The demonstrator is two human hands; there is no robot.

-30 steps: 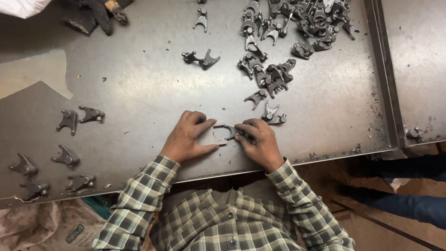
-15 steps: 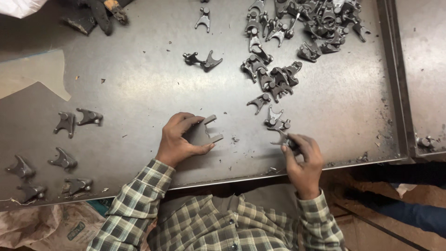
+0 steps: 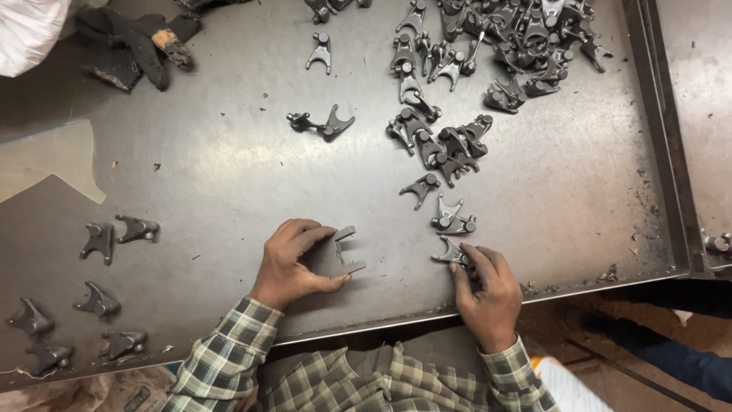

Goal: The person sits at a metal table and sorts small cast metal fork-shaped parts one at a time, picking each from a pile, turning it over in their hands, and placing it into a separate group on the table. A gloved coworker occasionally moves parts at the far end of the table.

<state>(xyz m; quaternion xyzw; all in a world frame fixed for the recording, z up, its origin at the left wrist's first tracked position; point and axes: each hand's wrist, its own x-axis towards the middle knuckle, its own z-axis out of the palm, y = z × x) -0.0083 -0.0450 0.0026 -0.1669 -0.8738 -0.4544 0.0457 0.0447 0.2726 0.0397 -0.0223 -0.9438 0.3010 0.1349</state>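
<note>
At eleven o'clock from my hands, in the far top-left corner, a white plastic bag [image 3: 27,34] sits crumpled at the edge of the metal table [image 3: 229,168]. At seven o'clock, below the table's near edge, a brownish printed sack [image 3: 122,393] lies partly hidden. I see no labels, signs or screens.

table [image 3: 229,175]: heap of forked castings [image 3: 488,38] far right, strung toward near edge | right hand [image 3: 488,294] at the string's near end, on one casting [image 3: 451,254] | left hand [image 3: 293,263] left of it, holding what seems a slotted gauge [image 3: 343,255] | six loose castings [image 3: 99,286] near left | gloves [image 3: 137,42] far left
</note>
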